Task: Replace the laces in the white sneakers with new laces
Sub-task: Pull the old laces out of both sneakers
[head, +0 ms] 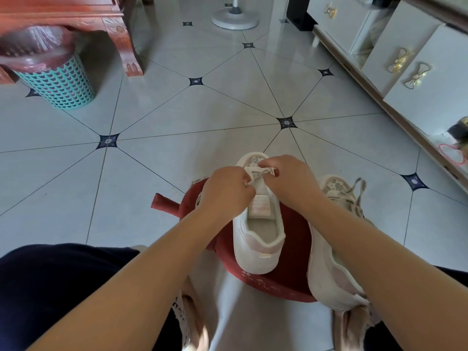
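Observation:
A white sneaker stands on a red stool, toe pointing away from me, tongue and label showing. A pale lace crosses its front eyelets. My left hand pinches one part of that lace at the shoe's left side. My right hand pinches the lace on the right, near the toe. The second white sneaker lies to the right, partly under my right forearm, its grey-beige lace loose over the front.
A teal waste basket with a pink liner stands far left beside a red wooden furniture leg. A white fan base is at the back. White cabinets run along the right. My dark-trousered knees and slippered feet frame the stool.

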Tool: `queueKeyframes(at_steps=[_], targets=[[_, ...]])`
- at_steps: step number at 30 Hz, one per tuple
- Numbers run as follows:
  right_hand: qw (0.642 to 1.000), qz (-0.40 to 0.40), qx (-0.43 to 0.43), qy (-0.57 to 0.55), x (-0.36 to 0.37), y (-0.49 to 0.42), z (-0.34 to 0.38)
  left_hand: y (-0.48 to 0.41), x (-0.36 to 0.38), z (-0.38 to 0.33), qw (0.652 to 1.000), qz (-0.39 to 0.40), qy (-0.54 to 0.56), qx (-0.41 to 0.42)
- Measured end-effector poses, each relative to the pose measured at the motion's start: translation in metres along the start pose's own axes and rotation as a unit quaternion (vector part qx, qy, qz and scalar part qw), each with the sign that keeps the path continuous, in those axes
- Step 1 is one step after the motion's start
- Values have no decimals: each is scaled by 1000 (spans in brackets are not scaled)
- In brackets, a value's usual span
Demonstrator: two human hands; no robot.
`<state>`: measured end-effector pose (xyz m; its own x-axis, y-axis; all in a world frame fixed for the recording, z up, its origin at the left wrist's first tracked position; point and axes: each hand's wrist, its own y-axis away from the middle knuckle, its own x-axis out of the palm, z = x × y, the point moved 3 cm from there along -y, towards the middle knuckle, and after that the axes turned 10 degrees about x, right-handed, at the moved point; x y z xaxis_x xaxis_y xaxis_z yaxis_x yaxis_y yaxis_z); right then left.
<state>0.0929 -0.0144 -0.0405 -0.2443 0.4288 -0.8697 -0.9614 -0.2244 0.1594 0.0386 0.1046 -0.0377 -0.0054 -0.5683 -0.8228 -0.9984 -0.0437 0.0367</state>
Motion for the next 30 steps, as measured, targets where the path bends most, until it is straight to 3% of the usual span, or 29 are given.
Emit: queueKeyframes(at_steps=[4, 11, 15, 18, 25, 30], targets=[[1000, 30, -2, 3, 2, -3, 2, 4, 1, 5, 998, -35, 56, -12], [1000, -2, -2, 30, 4, -1, 0, 4, 3, 6, 994, -57, 94, -20], [989, -83, 106, -63, -25, -6, -24, 4, 2, 9, 991, -58, 111, -43], [981, -80, 160, -72, -31, -5, -43, 6, 3, 4, 991, -50, 118, -33], [998, -27, 8, -49, -14, 2, -13, 4, 7, -1, 991, -46, 124, -22], [992, -65, -17, 103, 2, 2, -1, 5, 8, -2, 990, -51, 129, -13]])
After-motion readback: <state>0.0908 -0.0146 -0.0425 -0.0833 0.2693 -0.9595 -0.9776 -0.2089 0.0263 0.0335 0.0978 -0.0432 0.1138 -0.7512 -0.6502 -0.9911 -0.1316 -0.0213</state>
